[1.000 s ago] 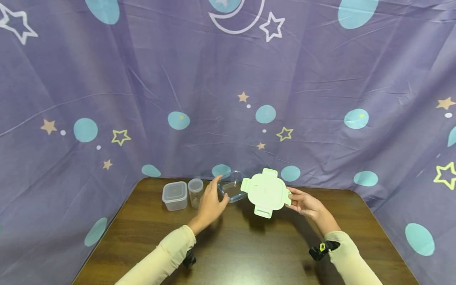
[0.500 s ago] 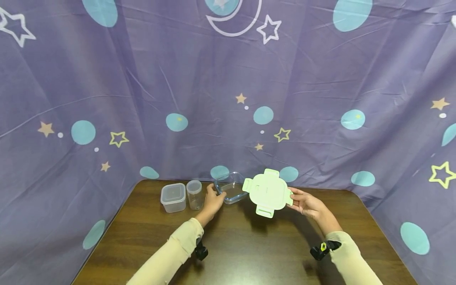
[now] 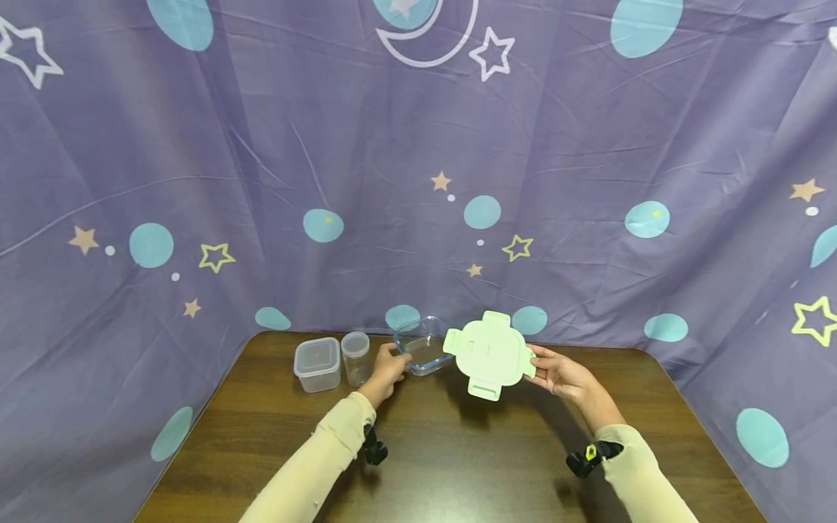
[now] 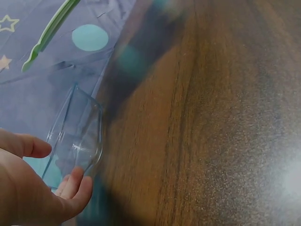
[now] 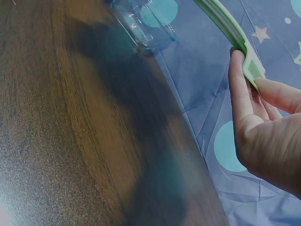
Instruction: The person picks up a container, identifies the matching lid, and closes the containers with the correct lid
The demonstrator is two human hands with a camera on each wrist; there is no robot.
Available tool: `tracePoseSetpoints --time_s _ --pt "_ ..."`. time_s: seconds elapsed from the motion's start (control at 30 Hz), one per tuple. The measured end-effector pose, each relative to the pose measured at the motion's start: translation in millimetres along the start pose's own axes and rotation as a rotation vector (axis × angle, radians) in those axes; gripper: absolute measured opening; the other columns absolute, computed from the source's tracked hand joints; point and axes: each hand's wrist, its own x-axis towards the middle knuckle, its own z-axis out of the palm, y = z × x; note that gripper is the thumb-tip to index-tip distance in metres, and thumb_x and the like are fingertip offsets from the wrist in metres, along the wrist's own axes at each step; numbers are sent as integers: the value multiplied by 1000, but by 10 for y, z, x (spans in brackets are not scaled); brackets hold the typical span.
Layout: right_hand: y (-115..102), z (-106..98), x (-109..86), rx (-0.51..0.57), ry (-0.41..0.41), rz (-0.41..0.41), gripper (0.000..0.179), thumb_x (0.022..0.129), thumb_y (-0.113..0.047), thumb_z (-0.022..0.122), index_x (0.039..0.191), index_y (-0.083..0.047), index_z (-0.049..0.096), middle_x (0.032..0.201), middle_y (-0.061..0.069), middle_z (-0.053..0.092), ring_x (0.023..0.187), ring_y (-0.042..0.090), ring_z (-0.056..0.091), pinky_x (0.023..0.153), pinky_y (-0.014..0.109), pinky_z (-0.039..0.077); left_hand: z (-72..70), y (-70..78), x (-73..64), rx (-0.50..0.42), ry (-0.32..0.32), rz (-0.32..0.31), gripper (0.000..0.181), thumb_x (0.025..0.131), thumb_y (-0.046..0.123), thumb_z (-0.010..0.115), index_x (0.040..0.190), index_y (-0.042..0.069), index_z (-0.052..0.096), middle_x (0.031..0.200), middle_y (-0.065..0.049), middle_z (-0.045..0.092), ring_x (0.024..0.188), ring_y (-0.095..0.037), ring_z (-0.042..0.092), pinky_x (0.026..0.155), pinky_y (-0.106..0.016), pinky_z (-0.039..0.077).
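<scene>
A clear glass food container (image 3: 425,352) with a bluish rim sits at the back middle of the table. My left hand (image 3: 387,370) grips its left side, thumb at the rim and fingers curled along the outer wall, as the left wrist view shows on the glass container (image 4: 77,141). To the right, my right hand (image 3: 562,374) pinches one locking flap of a light green snap-lock lid (image 3: 490,354). The lid is raised and tilted, its broad face toward the head camera. From the right wrist, the lid (image 5: 225,23) appears edge-on, with thumb and fingers on opposite sides of the flap.
Left of the glass container stand a round clear jar (image 3: 356,359) with a translucent cap and a square plastic box (image 3: 318,365) with its lid on. The brown wooden table (image 3: 458,465) meets a purple patterned curtain (image 3: 392,181) at the back.
My left hand has moved in from above the glass container's near left corner and closed onto its left side. The right hand and the lid have hardly moved.
</scene>
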Motion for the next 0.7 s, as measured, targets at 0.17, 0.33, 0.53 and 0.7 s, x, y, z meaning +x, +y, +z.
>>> tracePoseSetpoints --time_s 0.17,0.33,0.53,0.7 --pt "15 -1 12 1 12 4 55 109 4 19 126 -15 67 118 4 74 108 17 72 96 31 59 -1 12 1 -10 16 -27 60 84 -1 64 140 -3 41 83 -3 59 82 -21 67 78 -38 60" --pt "24 -5 15 -10 10 4 53 109 4 19 126 -15 66 119 3 74 109 17 71 96 31 58 12 17 15 -27 32 -40 59 83 -3 63 139 -1 43 81 -1 58 78 -18 65 77 -39 61" --pt "6 -1 15 -13 13 7 53 109 4 21 127 -15 66 120 3 73 110 16 71 99 31 57 0 17 21 -16 20 -45 59 85 -2 62 141 -1 45 85 -3 59 73 -14 61 79 -39 62" --pt "-39 2 -5 7 4 0 51 108 4 21 127 -14 65 120 4 73 110 17 71 99 31 57 -40 28 17 12 -30 -39 57 86 -2 63 140 -2 47 89 -7 60 72 -14 61 80 -40 63"
